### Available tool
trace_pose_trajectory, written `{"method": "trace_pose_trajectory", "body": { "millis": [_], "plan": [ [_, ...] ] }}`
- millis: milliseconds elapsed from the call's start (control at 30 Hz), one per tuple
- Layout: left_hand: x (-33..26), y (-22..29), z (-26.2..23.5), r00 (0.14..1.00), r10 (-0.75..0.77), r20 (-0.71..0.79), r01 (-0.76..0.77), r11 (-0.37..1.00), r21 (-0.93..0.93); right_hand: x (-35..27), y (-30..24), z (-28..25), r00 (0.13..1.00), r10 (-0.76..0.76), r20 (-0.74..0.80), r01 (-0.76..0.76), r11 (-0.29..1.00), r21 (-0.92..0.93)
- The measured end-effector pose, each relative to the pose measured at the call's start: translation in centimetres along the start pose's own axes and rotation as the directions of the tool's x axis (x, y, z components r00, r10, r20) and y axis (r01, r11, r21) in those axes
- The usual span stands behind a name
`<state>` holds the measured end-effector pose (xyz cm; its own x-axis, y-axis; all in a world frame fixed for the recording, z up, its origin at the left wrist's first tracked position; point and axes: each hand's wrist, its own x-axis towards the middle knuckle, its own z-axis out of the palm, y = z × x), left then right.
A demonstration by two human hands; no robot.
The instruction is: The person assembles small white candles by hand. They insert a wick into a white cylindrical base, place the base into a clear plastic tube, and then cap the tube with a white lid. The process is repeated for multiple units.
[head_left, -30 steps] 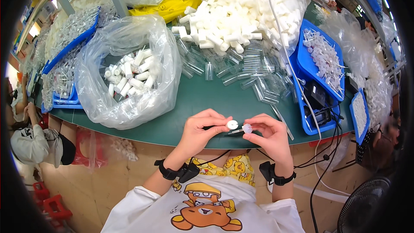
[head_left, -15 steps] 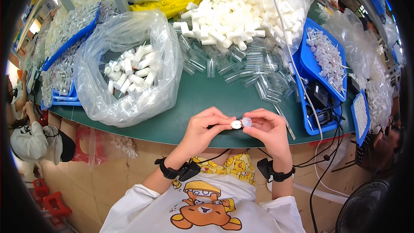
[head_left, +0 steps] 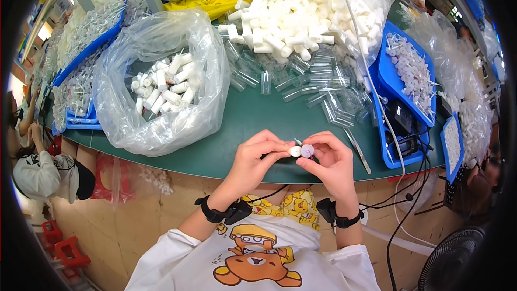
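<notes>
While both hands met over the near edge of the table (head_left: 250, 113) in the head view, the left hand (head_left: 261, 155) pinched a white tube (head_left: 295, 151) between thumb and fingers, its round end showing. The right hand (head_left: 329, 156) held a pale cap (head_left: 307, 151) in an equally narrow pinch; whether cap and tube touched could not be told. Gripping each from its outer side seemingly left the facing sides free and in sight. Ahead lay loose clear tubes (head_left: 318, 83), beyond them a white pile (head_left: 291, 16). An open bag (head_left: 121, 121) stood to the left, its raised walls probably keeping white pieces from rolling; a blue tray (head_left: 389, 78) sat rightward, perhaps for easy reach.
</notes>
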<state>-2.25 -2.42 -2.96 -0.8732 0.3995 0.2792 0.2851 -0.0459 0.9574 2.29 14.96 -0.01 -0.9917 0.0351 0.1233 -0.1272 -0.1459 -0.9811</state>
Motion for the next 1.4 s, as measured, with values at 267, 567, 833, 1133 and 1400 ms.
{"method": "trace_pose_trajectory", "body": {
  "millis": [267,567,833,1133,1400],
  "plan": [
    [0.0,0.4,0.1,1.0,0.011,0.005,-0.012,0.997,0.076,-0.5,0.5,-0.2,0.997,-0.049,-0.068,0.033,0.975,-0.218],
    [0.0,0.1,-0.2,0.985,0.099,0.142,-0.114,0.988,0.101,-0.7,2.3,0.8,0.987,-0.116,-0.11,0.112,0.993,-0.048],
    [0.1,0.2,-0.3,0.977,0.146,0.153,-0.167,0.977,0.134,-0.6,3.6,1.0,0.989,-0.093,-0.114,0.111,0.981,0.16],
    [0.1,-0.1,0.0,0.982,0.148,0.12,-0.153,0.988,0.029,-0.8,3.1,1.5,0.974,-0.175,-0.145,0.167,0.984,-0.068],
    [0.1,0.4,-0.3,0.977,0.099,0.189,-0.113,0.991,0.068,-1.1,2.9,1.4,0.977,-0.17,-0.128,0.16,0.984,-0.083]
  ]
}}
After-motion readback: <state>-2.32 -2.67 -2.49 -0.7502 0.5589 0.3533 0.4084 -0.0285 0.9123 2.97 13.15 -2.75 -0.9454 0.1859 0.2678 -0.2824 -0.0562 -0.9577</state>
